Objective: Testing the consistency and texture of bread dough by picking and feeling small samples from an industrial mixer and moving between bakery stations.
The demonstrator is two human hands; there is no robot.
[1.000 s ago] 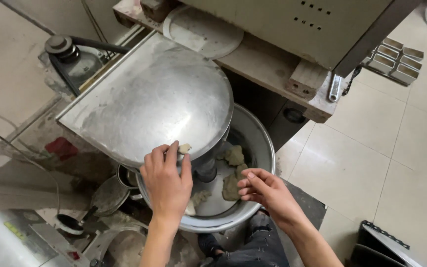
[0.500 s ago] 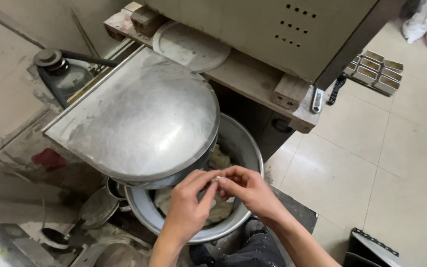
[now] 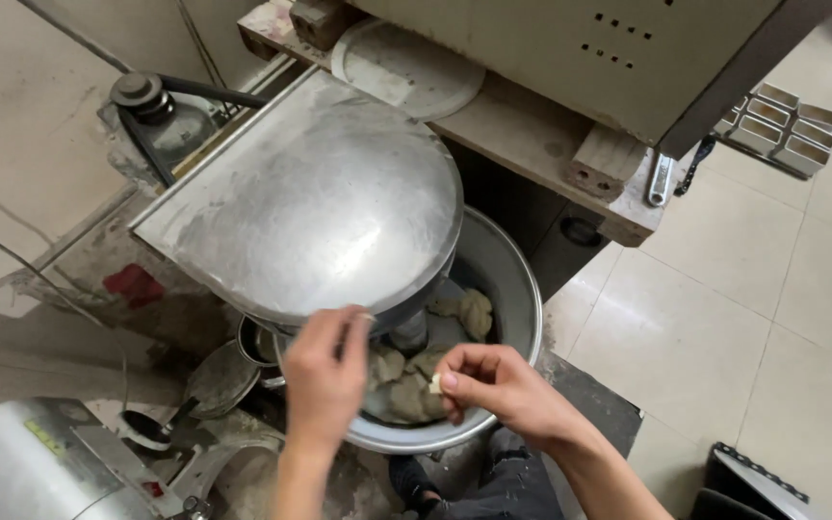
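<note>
Right hand (image 3: 498, 385) pinches a small dough bit (image 3: 433, 383) above the bowl (image 3: 522, 289).

Dough lumps (image 3: 406, 380) are seen in the bowl (image 3: 517, 289), just beneath the fingers (image 3: 455, 371). The domed lid (image 3: 315, 202) is set behind them, the bench (image 3: 532, 125) farther behind.

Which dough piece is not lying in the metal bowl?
The small pale dough bit pinched in the right hand fingertips, held above the metal bowl. The larger grey-brown dough lumps lie inside the bowl.
</note>
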